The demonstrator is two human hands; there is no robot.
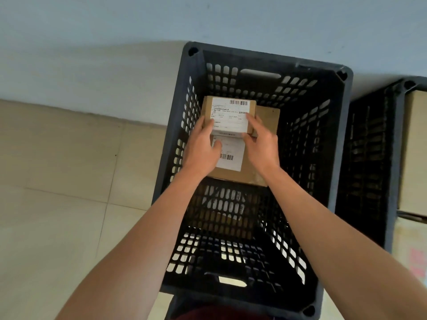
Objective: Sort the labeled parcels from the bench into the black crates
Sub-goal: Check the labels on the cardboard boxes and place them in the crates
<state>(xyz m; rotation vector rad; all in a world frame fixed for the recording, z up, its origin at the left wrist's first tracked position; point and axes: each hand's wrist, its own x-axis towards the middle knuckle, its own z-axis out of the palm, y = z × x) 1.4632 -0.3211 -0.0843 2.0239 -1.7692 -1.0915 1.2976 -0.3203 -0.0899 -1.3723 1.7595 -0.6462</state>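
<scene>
Head view looks straight down into a black crate standing on a pale tiled floor against a light wall. Both bare forearms reach from the near edge down into the crate, converging toward its far half. The left hand grips the left side of a small parcel, fingers curled along its left edge and the thumb lying across onto the label below. The right hand holds the parcel's right side, fingers bent round its right edge and near corner. So the parcel sits pinched between the two hands, its white barcode label facing up, its far end sticking out beyond the fingertips.

The small parcel lies on or just above a larger brown box inside the crate; I cannot tell whether they touch. That box carries its own white label, partly covered by the left thumb. Through the slotted near wall a further cardboard shape shows dimly lower down.

To the right, just beside this crate, stands a second black crate, with a brown carton at the frame's right edge.
</scene>
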